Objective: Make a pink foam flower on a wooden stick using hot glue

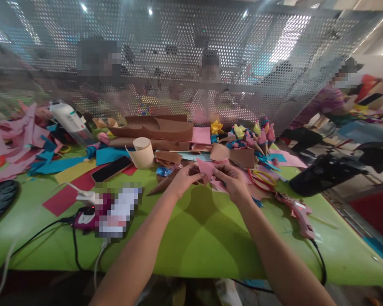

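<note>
Both hands meet over the middle of the green table [198,238]. My left hand [185,178] and my right hand [230,179] each pinch an edge of a small pink paper piece [206,168] held between them, fingers closed on it. Just beyond lie brown paper sheets [232,156] and pink scraps. A pink glue gun [298,214] lies on the table to the right of my right hand, with red-and-yellow scissors [262,178] beside it.
A rolled tan paper cone [143,153], a black phone [111,168], coloured paper scraps [15,144] and a white bottle [70,121] lie at the left. Finished paper cones [258,136] stand at the back right. Cables [73,242] run off the front edge. People sit behind a perforated screen [191,55].
</note>
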Tool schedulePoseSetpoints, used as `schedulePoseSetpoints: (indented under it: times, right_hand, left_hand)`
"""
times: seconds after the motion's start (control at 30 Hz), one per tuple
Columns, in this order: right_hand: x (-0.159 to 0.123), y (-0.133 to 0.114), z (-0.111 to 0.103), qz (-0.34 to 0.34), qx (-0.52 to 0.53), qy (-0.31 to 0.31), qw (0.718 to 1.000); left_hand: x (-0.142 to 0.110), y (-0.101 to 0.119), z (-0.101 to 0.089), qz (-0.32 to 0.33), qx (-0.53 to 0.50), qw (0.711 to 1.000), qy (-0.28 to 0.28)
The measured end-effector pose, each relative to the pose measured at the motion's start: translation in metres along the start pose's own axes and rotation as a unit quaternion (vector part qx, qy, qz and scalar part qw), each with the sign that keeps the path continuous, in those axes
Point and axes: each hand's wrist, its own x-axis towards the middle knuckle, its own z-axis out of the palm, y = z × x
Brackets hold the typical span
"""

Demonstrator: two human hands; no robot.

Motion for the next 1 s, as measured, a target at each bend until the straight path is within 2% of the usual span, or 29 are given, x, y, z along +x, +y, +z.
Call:
schedulePoseSetpoints:
  times: [0.2, 0.43, 0.67, 0.8, 1.0]
  right_hand:
    - [0.000, 0.000, 0.000, -0.011, -0.001, 0.005, 1.000]
    - [0.001, 0.011, 0.001, 0.063, 0.093, -0.016, 0.994]
    - [0.003, 0.018, 0.001, 0.109, 0.070, -0.039, 0.991]
    - [0.003, 0.016, 0.001, 0.101, 0.066, -0.038, 0.992]
    - [0.001, 0.012, 0.002, 0.053, 0.040, -0.013, 0.998]
  left_hand:
    - [-0.001, 0.002, 0.000, 0.001, -0.007, 1.000, 0.018]
    - [-0.001, 0.001, 0.002, 0.010, -0.057, 0.998, 0.000]
    - [-0.001, 0.003, 0.003, -0.005, -0.067, 0.997, -0.026]
    - [-0.001, 0.001, 0.001, 0.007, -0.050, 0.999, -0.005]
    - [0.000, -0.002, -0.002, 0.035, 0.011, 0.999, 0.012]
